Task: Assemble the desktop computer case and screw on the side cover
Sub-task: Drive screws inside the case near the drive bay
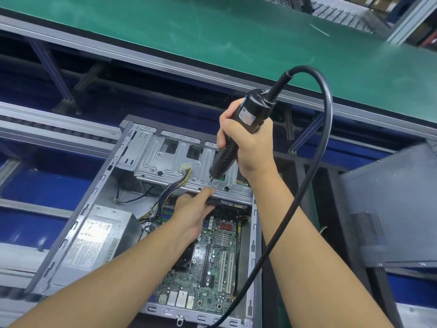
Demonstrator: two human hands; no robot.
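An open desktop computer case (78, 210) lies on its side, showing the green motherboard (212, 268), the silver power supply (99, 240) and a metal drive cage (165, 159). My right hand (248, 143) grips a black electric screwdriver (238, 133), its bit pointing down onto the cage's front rim. My left hand (194, 211) reaches into the case, fingers pressed under and against that rim just below the bit. A dark grey side cover (387, 209) leans to the right of the case.
The screwdriver's black cable (324, 147) loops over my right forearm and down past the case's near edge. A green conveyor belt (212, 31) runs along the far side, behind aluminium rails (59, 129). Yellow and black wires (165, 192) cross the case.
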